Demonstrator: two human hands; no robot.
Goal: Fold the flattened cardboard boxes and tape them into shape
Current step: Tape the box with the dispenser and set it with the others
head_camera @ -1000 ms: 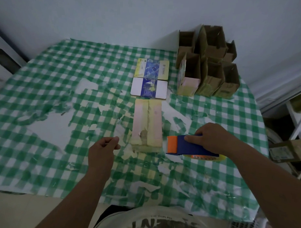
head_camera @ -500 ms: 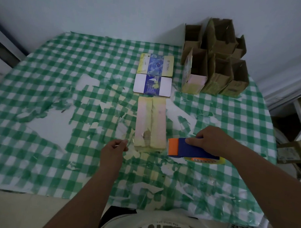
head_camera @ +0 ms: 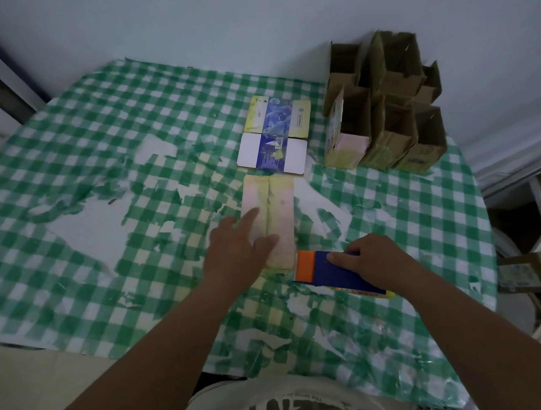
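Observation:
A pale pink and yellow folded box (head_camera: 277,205) lies in the middle of the table, its two flaps meeting along a centre seam. My left hand (head_camera: 238,248) presses flat on its near end with straight fingers. My right hand (head_camera: 374,260) grips a blue and orange tape dispenser (head_camera: 331,270) that sits on the table just right of the box's near corner. Two flattened printed boxes (head_camera: 273,134) lie farther back, one behind the other.
Several folded brown boxes (head_camera: 386,107) stand open-topped in a cluster at the back right by the wall. The table wears a torn green checked cloth (head_camera: 108,260) with tape scraps. A shelf and more cartons (head_camera: 524,272) are off the right edge.
My left hand moved forward and right from the cloth onto the box's near end and opened flat. My right hand stayed on the dispenser.

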